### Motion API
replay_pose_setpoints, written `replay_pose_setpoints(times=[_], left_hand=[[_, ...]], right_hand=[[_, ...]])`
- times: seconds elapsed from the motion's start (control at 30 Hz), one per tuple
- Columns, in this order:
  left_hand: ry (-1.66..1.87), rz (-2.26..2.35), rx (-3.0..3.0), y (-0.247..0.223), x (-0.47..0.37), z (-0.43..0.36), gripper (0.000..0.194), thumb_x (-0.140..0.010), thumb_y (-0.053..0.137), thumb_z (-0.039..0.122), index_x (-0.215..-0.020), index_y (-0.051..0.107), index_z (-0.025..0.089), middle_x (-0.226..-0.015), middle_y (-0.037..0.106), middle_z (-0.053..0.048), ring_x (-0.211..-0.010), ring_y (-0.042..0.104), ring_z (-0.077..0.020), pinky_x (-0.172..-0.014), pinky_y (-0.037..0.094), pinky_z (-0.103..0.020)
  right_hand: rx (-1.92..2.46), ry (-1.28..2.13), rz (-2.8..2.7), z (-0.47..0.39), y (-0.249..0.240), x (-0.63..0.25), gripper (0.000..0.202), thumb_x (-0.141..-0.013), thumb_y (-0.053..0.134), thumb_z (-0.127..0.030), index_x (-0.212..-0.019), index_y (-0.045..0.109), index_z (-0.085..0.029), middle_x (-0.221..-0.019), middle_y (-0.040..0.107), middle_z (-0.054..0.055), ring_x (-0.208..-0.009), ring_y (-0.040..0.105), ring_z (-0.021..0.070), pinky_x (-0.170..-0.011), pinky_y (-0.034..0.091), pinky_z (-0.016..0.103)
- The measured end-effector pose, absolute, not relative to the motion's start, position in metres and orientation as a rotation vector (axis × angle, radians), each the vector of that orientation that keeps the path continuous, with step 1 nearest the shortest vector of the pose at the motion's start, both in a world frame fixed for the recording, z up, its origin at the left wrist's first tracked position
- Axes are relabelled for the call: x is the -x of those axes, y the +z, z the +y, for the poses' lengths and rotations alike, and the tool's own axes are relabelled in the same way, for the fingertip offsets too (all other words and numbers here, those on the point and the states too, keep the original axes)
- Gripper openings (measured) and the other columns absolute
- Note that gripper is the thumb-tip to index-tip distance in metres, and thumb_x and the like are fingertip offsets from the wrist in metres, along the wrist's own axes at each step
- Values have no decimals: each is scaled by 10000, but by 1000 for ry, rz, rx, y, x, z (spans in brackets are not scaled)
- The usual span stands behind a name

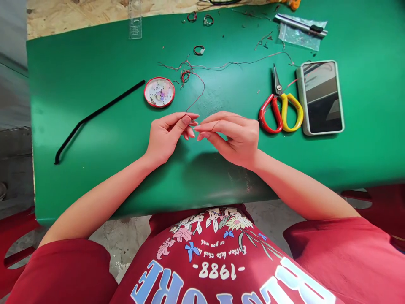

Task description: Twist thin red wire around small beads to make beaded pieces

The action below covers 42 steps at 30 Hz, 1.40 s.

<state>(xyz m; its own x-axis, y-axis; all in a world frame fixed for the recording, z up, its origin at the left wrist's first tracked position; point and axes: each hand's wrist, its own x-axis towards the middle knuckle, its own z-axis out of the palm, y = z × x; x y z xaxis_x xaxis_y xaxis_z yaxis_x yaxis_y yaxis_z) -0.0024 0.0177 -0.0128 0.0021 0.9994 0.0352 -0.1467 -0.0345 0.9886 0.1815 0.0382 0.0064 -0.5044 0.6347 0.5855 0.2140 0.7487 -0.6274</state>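
My left hand [166, 136] pinches a thin dark red cord [202, 90] between thumb and forefinger. From there the cord runs up to a small tangle of red cord [185, 76] on the table. Close beside it, my right hand [236, 134] has thumb and forefinger pressed together at a fine strand, part of which crosses the fingers. The exact grip at the fingertips is too small to make out. A red-rimmed lid [159, 104] holding tiny beads lies beyond my left hand. Scissors [278, 90] with a red and a yellow handle lie right of my right hand.
A phone [322, 98] lies at the right, beside the scissors. A bent black strip [95, 115] is on the left. Small finished cord rings [198, 50], a clear ruler [135, 21], a plastic bag [300, 33] and cord scraps lie toward the back of the green table [95, 67].
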Motion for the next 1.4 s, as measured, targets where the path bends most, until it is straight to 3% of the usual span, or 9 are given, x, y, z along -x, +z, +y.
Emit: replay_pose_setpoints(times=[0.47,0.8,1.17,1.4], left_hand=[[1340,1055,-1213,-12,2,15,275,-869,724,452,-1004,815,230,-694,734,0,-581,641,-64,-587,541,-202],[1385,973,-1373,-16,1,12,238,-864,749,298,-1096,800,316,-954,789,-15,-655,711,-71,-630,599,-194],[1307,952,-1472,-26,3,11,374,-975,583,420,-1311,692,296,-1077,794,-50,-763,760,-107,-747,650,-247],[1352,1038,-1845,-26,6,11,383,-1030,490,313,-1384,635,287,-697,713,38,-547,644,-58,-617,583,-192]], right_hand=[[865,546,-1948,36,0,-175,199,-993,568,-277,-827,653,-210,-785,764,22,-721,725,123,-679,579,254],[959,460,-1897,34,1,-171,225,-982,572,-258,-767,615,-208,-723,739,13,-659,679,115,-620,519,250],[907,399,-1917,37,-1,-175,216,-997,556,-267,-789,574,-211,-715,689,5,-651,632,112,-628,495,262],[603,536,-2026,42,-6,-177,136,-967,602,-224,-836,609,-192,-1018,738,49,-883,708,121,-766,577,276]])
